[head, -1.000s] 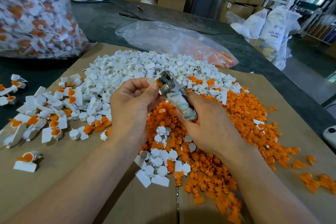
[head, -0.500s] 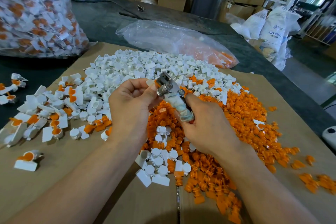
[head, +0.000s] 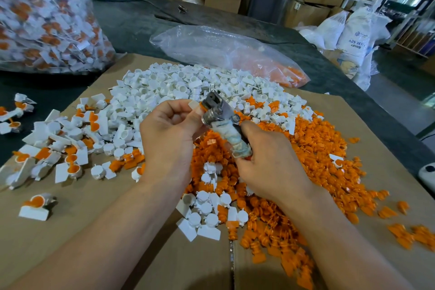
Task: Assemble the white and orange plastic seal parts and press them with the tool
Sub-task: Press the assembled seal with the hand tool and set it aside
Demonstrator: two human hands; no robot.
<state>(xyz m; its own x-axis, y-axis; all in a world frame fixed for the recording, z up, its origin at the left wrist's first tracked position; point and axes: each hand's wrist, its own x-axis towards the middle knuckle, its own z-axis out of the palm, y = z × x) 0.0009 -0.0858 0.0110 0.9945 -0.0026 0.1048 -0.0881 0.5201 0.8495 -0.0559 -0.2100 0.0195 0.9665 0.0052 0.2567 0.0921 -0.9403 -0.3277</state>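
Note:
My right hand (head: pixel 266 167) grips the cloth-wrapped handles of a metal pressing tool (head: pixel 219 113), whose jaws point up and left. My left hand (head: pixel 169 134) pinches a white and orange seal (head: pixel 196 105) between thumb and fingers, and the seal's orange end sits in the tool's jaws. Both hands hover above a cardboard sheet (head: pixel 70 238). A heap of white parts (head: pixel 179 87) lies behind them and a heap of orange parts (head: pixel 313 148) spreads to the right.
Assembled seals (head: pixel 58 146) lie scattered at the left, one alone at the front left (head: pixel 35 206). A big clear bag of finished seals (head: pixel 44 14) stands far left. A flatter plastic bag (head: pixel 226 52) lies behind the heaps. Cartons and sacks stand beyond the dark table.
Both hands and the tool stay almost in place, drifting slightly left. The seal remains in the jaws.

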